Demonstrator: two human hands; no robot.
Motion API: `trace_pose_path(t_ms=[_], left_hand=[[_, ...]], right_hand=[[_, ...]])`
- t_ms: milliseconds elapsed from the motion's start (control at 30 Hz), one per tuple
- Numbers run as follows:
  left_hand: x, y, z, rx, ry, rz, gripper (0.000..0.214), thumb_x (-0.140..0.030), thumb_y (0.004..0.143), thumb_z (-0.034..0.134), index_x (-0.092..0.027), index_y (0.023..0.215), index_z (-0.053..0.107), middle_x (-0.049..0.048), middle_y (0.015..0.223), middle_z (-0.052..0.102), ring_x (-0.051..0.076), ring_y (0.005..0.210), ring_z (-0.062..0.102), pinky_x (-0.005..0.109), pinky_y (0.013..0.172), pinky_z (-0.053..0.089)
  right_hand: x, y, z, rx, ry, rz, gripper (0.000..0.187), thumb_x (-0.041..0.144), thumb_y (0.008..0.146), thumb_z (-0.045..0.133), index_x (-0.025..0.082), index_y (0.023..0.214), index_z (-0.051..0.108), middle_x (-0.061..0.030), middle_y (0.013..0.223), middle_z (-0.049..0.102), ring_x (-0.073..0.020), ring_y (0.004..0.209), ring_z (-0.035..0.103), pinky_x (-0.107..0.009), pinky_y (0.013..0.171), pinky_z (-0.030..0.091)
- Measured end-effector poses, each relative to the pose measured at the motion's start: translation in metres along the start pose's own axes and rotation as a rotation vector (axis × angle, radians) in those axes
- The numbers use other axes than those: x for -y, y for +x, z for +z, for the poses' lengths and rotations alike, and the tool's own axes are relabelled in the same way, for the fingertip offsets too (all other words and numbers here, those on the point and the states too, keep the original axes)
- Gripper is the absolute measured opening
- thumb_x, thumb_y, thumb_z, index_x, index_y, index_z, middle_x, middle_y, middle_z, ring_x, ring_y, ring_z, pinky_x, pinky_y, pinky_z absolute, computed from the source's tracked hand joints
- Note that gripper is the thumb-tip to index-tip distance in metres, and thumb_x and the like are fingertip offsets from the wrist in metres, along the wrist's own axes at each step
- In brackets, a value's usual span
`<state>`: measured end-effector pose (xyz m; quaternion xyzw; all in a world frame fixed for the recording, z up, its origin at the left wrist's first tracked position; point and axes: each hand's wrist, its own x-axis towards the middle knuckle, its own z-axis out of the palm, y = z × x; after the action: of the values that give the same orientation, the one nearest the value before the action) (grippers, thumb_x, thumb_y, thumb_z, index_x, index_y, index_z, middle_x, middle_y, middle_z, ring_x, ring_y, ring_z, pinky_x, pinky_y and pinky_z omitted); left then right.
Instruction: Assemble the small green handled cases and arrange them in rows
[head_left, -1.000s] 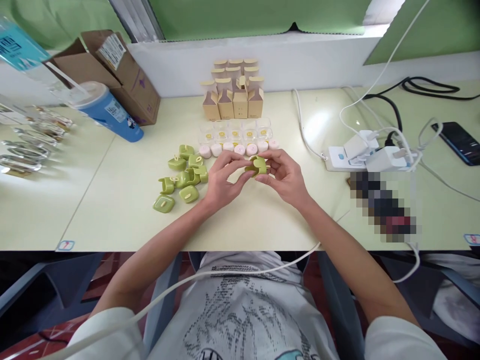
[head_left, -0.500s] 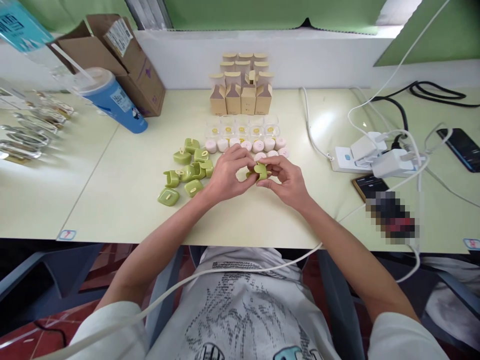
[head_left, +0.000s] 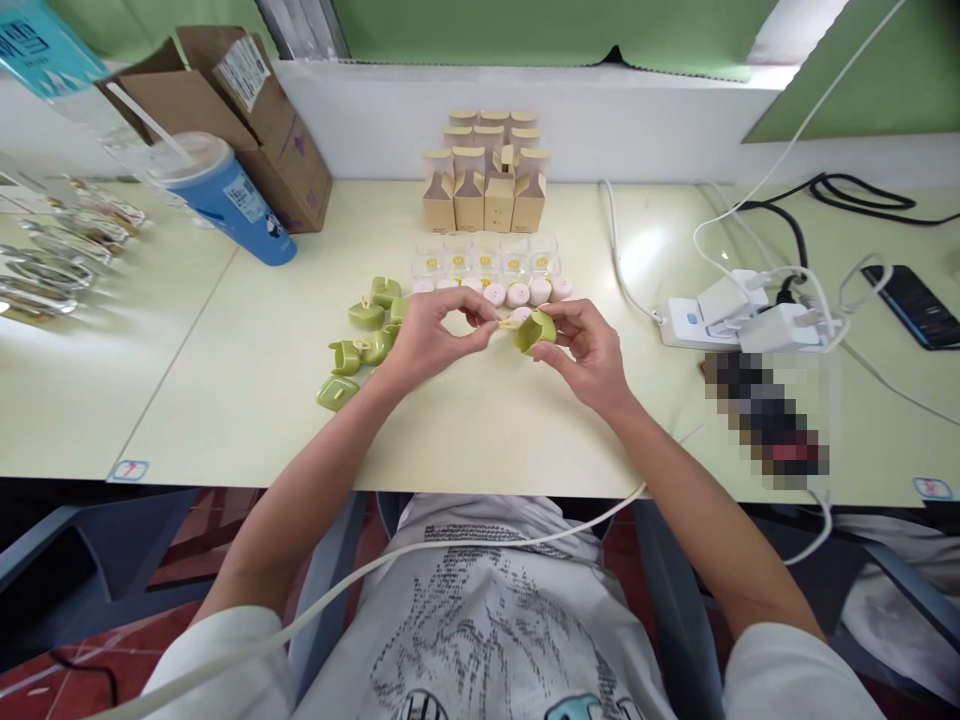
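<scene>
from here, left hand (head_left: pixel 444 335) is pinching a pale strip (head_left: pixel 509 324), right hand (head_left: pixel 590 352) is gripping an open green cover (head_left: pixel 535 332) above the table (head_left: pixel 480 440); loose green pieces (head_left: pixel 367 315) are lying at nine o'clock, pink cylinders (head_left: pixel 517 294) at twelve; cartons (head_left: pixel 499 202) beyond are standing flaps-up, unclosed.

The pale yellow counter (head_left: pixel 247 390) has a seam toward its left and stickers (head_left: pixel 129 470) at its front edge. Green pieces (head_left: pixel 366 314) lie left of the middle. Pink pieces (head_left: pixel 517 294), clear containers (head_left: pixel 486 262) and tan boxes (head_left: pixel 499 205) sit in successive rows toward the wall. Farther left are glassy items (head_left: pixel 45 280), a blue cup (head_left: pixel 240 200) and a carton (head_left: pixel 289 150); at right, a power strip (head_left: pixel 686 325), cables (head_left: pixel 862 200), a phone (head_left: pixel 919 305) and a pixelated object (head_left: pixel 772 415).
</scene>
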<state>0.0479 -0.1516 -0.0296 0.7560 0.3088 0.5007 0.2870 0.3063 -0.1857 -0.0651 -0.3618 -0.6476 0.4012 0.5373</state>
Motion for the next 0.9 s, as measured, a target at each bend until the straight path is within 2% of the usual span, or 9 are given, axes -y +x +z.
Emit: trace_pose_path(t_ms=[167, 267, 400, 467, 567, 633, 700, 800, 900], left_hand=[[-0.001, 0.001, -0.003, -0.229, -0.06, -0.14, 0.014, -0.035, 0.095, 0.092, -0.022, 0.1, 0.089, 0.0053, 0.097, 0.09, 0.018, 0.083, 0.084, 0.034, 0.085, 0.07], [-0.002, 0.001, 0.002, -0.228, -0.09, -0.111, 0.017, -0.035, 0.094, 0.094, -0.02, 0.099, 0.088, 0.0046, 0.096, 0.089, 0.016, 0.081, 0.085, 0.032, 0.085, 0.071], [-0.004, 0.001, 0.001, -0.208, -0.101, -0.067, 0.01, -0.026, 0.094, 0.092, -0.02, 0.102, 0.09, 0.0056, 0.102, 0.091, 0.016, 0.089, 0.088, 0.03, 0.089, 0.072], [-0.006, 0.0, 0.0, -0.208, -0.07, -0.034, 0.01, -0.027, 0.096, 0.092, -0.021, 0.104, 0.09, 0.0069, 0.105, 0.091, 0.018, 0.094, 0.088, 0.032, 0.09, 0.072], [-0.008, -0.001, 0.005, -0.14, 0.007, 0.1, 0.005, -0.028, 0.1, 0.092, -0.023, 0.101, 0.09, 0.0067, 0.104, 0.092, 0.02, 0.099, 0.089, 0.034, 0.091, 0.072], [-0.008, -0.001, 0.013, -0.043, 0.061, 0.214, 0.006, -0.028, 0.104, 0.089, -0.024, 0.099, 0.088, 0.0056, 0.101, 0.093, 0.02, 0.097, 0.089, 0.036, 0.09, 0.071], [-0.01, 0.0, 0.019, 0.043, 0.133, 0.302, 0.01, -0.028, 0.11, 0.084, -0.024, 0.101, 0.088, 0.0053, 0.101, 0.093, 0.021, 0.096, 0.089, 0.037, 0.09, 0.071], [-0.023, -0.011, 0.008, 0.093, 0.363, 0.337, 0.013, -0.031, 0.115, 0.077, -0.023, 0.118, 0.088, 0.0096, 0.122, 0.093, 0.026, 0.113, 0.089, 0.043, 0.1, 0.071], [-0.043, -0.048, -0.029, 0.06, 0.744, 0.215, 0.021, -0.032, 0.116, 0.076, -0.022, 0.131, 0.085, 0.0144, 0.14, 0.088, 0.034, 0.13, 0.083, 0.05, 0.107, 0.069]], right_hand=[[-0.003, -0.004, 0.003, 0.248, -0.277, -0.203, 0.034, 0.046, 0.108, 0.085, 0.026, 0.136, 0.082, -0.0128, 0.138, 0.082, -0.0265, 0.123, 0.082, -0.042, 0.106, 0.072], [-0.011, -0.008, 0.012, 0.345, -0.331, -0.259, 0.022, 0.042, 0.111, 0.083, 0.026, 0.126, 0.083, -0.0135, 0.144, 0.084, -0.0303, 0.136, 0.081, -0.05, 0.123, 0.067], [-0.017, -0.01, 0.017, 0.438, -0.345, -0.182, 0.047, 0.064, 0.103, 0.09, 0.029, 0.133, 0.083, -0.013, 0.148, 0.086, -0.0384, 0.155, 0.073, -0.063, 0.133, 0.06], [-0.012, -0.008, 0.015, 0.327, -0.324, -0.145, 0.059, 0.073, 0.1, 0.09, 0.029, 0.138, 0.081, -0.0143, 0.147, 0.086, -0.0391, 0.149, 0.076, -0.063, 0.129, 0.062], [0.002, -0.002, 0.012, 0.078, -0.071, -0.047, 0.055, 0.072, 0.103, 0.087, 0.03, 0.136, 0.076, -0.0099, 0.131, 0.087, -0.0274, 0.106, 0.088, -0.047, 0.094, 0.075], [0.011, 0.002, 0.012, 0.035, 0.117, 0.043, 0.05, 0.069, 0.101, 0.091, 0.029, 0.127, 0.076, -0.0039, 0.109, 0.087, -0.0204, 0.082, 0.085, -0.037, 0.073, 0.072], [0.018, 0.006, 0.009, 0.039, 0.177, 0.104, 0.046, 0.065, 0.096, 0.097, 0.026, 0.113, 0.08, -0.0007, 0.09, 0.083, -0.0198, 0.074, 0.082, -0.035, 0.07, 0.071], [0.027, 0.007, -0.007, -0.066, 0.001, 0.072, 0.027, 0.048, 0.097, 0.094, 0.025, 0.099, 0.081, -0.0018, 0.086, 0.083, -0.0208, 0.076, 0.082, -0.037, 0.074, 0.071], [0.033, -0.004, -0.04, -0.178, -0.494, -0.062, 0.008, 0.03, 0.102, 0.078, 0.025, 0.1, 0.083, -0.0054, 0.099, 0.087, -0.0215, 0.082, 0.081, -0.037, 0.078, 0.068]])
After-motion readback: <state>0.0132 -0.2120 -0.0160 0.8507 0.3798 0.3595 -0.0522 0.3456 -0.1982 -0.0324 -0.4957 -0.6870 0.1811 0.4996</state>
